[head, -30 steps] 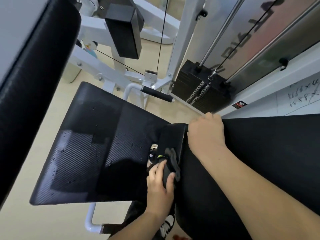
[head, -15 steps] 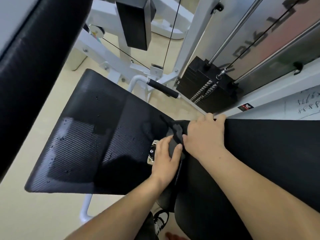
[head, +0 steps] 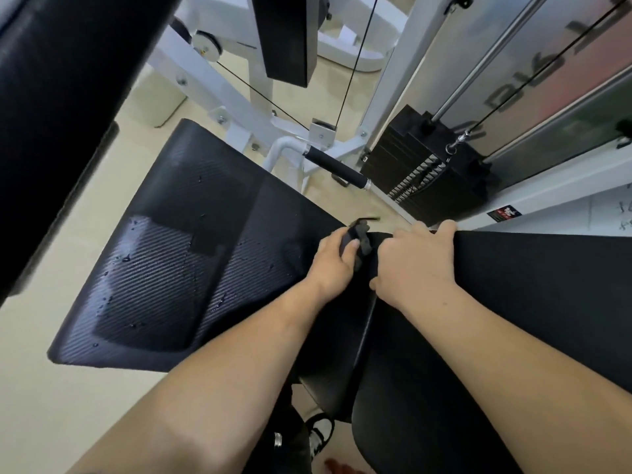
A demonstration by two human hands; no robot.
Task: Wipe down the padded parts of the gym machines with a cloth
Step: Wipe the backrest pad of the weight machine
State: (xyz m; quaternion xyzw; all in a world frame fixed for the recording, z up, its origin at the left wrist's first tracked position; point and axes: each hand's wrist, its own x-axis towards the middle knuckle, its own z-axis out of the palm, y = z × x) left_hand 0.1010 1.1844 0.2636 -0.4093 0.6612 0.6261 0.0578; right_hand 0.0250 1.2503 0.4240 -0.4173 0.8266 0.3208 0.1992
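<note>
A dark folded cloth [head: 359,239] is held in my left hand [head: 333,265], fingers curled round it, at the top of the gap between two black pads. On the left lies the seat pad [head: 178,261], ribbed and dotted with water drops. My right hand [head: 415,265] grips the upper left edge of the smooth black back pad [head: 513,319], fingers hooked over its top. The cloth presses against the narrow side face of that back pad.
A black weight stack [head: 437,172] with cable and guide rods stands behind. A white frame with a black foam handle [head: 337,167] sits beyond the seat. Another black pad [head: 51,114] fills the left edge, and a further pad [head: 287,35] hangs above. My shoe [head: 319,436] shows below.
My left hand has slid the cloth upward along the gap between the pads, from low near the seat bracket to the top corner. My right hand stays on the back pad's edge.
</note>
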